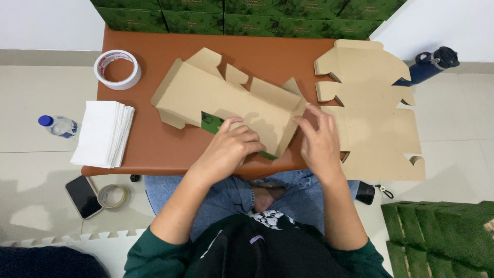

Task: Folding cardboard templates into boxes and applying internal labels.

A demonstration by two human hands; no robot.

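Observation:
A partly folded cardboard box blank, brown outside with a green printed inside, lies across the middle of the small brown table. My left hand presses on its near panel with the fingers curled over the edge. My right hand rests on the box's right end, fingers spread against the side flap. A stack of flat die-cut cardboard blanks lies just to the right, overhanging the table.
A roll of white tape and a pile of white sheets sit at the table's left. Green boxes line the far edge. On the floor: a water bottle, phone, tape roll, dark flask, green stack.

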